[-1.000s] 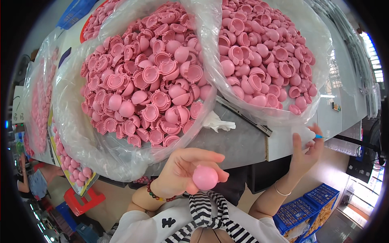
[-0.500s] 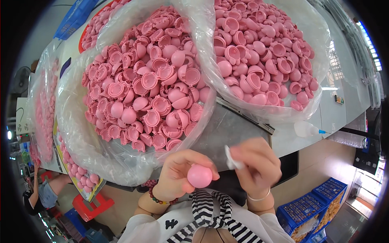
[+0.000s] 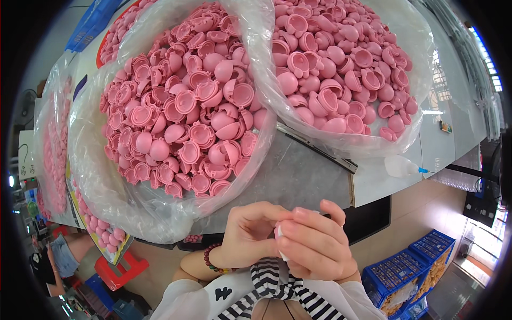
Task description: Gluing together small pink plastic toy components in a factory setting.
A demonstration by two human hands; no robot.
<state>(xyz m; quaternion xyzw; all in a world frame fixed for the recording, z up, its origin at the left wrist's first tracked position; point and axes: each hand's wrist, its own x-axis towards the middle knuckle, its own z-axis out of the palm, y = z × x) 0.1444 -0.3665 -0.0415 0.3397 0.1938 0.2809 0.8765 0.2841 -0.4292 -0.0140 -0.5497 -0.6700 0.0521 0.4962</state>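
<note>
In front of my chest, my left hand (image 3: 248, 232) is curled round a pink plastic ball, which the fingers now hide almost wholly. My right hand (image 3: 317, 242) is pressed up against it from the right, its fingers bent over a small white wipe (image 3: 280, 231) that shows as thin white bits between the hands. Just beyond my hands, a clear plastic bag (image 3: 96, 160) lies open, heaped with pink ball shells (image 3: 186, 101). Many of the shells are hinged open, and some look closed.
A second open bag at the right holds more pink shells (image 3: 352, 64). Between the bags lies a dark metal strip (image 3: 314, 146). A squeeze bottle with a blue needle tip (image 3: 401, 167) rests near the table's right edge. Blue crates (image 3: 397, 272) and a red stool (image 3: 120, 272) stand below.
My right hand has come left with the white wipe and met my left hand. The ball, plainly visible before, is now covered by fingers. The view has shifted slightly.
</note>
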